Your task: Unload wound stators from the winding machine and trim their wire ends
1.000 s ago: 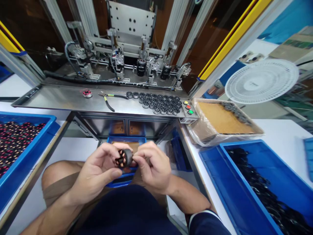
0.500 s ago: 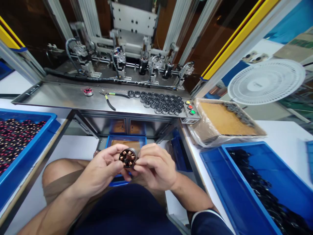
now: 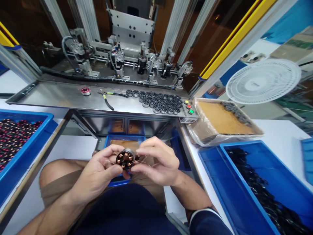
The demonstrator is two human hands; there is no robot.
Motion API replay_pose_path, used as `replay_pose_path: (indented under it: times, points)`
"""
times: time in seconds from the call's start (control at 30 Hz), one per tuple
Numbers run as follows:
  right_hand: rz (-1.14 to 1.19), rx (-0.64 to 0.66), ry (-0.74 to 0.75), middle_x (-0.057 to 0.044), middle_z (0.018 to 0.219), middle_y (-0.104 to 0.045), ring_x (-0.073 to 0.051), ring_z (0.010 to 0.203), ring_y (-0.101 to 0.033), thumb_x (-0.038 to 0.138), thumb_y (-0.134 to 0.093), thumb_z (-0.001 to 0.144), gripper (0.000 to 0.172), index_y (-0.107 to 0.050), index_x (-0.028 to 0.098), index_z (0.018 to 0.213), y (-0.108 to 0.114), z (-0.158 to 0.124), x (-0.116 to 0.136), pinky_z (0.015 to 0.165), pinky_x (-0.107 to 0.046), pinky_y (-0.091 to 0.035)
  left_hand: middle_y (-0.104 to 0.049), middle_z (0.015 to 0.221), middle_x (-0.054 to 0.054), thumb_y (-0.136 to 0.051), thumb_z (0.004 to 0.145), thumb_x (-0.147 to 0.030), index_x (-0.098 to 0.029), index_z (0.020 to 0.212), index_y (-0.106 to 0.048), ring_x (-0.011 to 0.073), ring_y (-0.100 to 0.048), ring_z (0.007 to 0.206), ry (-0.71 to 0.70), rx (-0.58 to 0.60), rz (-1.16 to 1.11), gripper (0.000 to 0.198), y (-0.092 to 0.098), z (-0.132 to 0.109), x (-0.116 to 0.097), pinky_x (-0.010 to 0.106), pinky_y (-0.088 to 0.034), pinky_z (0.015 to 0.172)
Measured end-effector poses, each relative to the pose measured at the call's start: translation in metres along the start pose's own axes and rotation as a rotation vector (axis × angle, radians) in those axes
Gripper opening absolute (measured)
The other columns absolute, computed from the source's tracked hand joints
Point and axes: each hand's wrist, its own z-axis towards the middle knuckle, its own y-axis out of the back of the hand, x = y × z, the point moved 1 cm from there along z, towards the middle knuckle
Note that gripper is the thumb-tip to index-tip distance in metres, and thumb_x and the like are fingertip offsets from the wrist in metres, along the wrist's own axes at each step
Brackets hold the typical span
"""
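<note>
Low over my lap, my left hand point(image 3: 101, 168) grips a round motor stator point(image 3: 125, 159) by its left side, thumb in front and fingers around it. The stator has a dark toothed face with copper windings and a grey rim, and it faces me. Thin wire ends stick out on both sides of it. At the right side of the stator is my right hand point(image 3: 157, 161), its thumb and index finger apart, with thin wires between them. Whether its fingertips touch the rim I cannot tell.
Cutting pliers point(image 3: 107, 98), a red-wound stator point(image 3: 85, 91) and many black ring parts point(image 3: 160, 101) lie on the metal ledge. Behind stands a machine with fixtures point(image 3: 118, 58). Blue bins point(image 3: 50, 120) flank me; right are a lined box point(image 3: 225, 119), push buttons point(image 3: 188, 106) and a fan point(image 3: 262, 81).
My right thumb and index finger have parted from their pinch at the stator's right edge. The stator has shifted slightly left in view, still in my left hand.
</note>
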Motion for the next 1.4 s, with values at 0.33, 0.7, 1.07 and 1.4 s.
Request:
replay_pose_path:
  times: [0.33, 0.7, 1.07, 1.4]
  points:
    - [-0.046, -0.047, -0.051, -0.007, 0.084, -0.067, -0.012, 0.071, -0.065, 0.012, -0.07, 0.082, 0.012, -0.071, 0.014, 0.094, -0.006, -0.005, 0.008, 0.061, -0.023, -0.055, -0.073, 0.079, 0.003, -0.078, 0.076, -0.026, -0.02, 0.104, -0.064, 0.0148, -0.069, 0.067, -0.039, -0.039, -0.021, 0.032, -0.006, 0.001, -0.002, 0.024, -0.058, 0.063]
    - [0.014, -0.071, -0.165, -0.004, 0.074, -0.063, -0.013, 0.068, -0.059, 0.009, -0.061, 0.085, 0.006, -0.065, 0.014, 0.084, -0.011, 0.002, 0.013, 0.06, -0.026, -0.051, -0.071, 0.109, 0.007, -0.072, 0.078, -0.046, -0.021, 0.109, -0.065, 0.0207, -0.067, 0.104, -0.158, 0.09, -0.19, 0.041, -0.006, 0.01, -0.01, 0.028, -0.054, 0.091]
    - [-0.065, -0.137, -0.218, -0.005, 0.075, -0.064, -0.013, 0.07, -0.059, 0.006, -0.062, 0.084, 0.01, -0.066, 0.015, 0.084, -0.005, 0.005, 0.016, 0.061, -0.027, -0.05, -0.07, 0.109, -0.001, -0.067, 0.083, -0.008, -0.028, 0.107, -0.062, 0.0141, -0.072, 0.089, -0.117, 0.128, -0.114, 0.032, -0.012, 0.008, -0.013, 0.019, -0.058, 0.069]
    - [0.093, -0.026, -0.133, -0.004, 0.074, -0.064, -0.014, 0.072, -0.061, 0.008, -0.063, 0.085, 0.008, -0.065, 0.014, 0.089, -0.003, 0.007, 0.016, 0.065, -0.028, -0.053, -0.074, 0.075, 0.015, -0.037, 0.094, -0.058, -0.008, 0.093, -0.07, 0.0223, -0.072, 0.066, 0.283, 0.405, -0.175, 0.059, -0.009, 0.019, -0.01, 0.029, -0.058, 0.06]
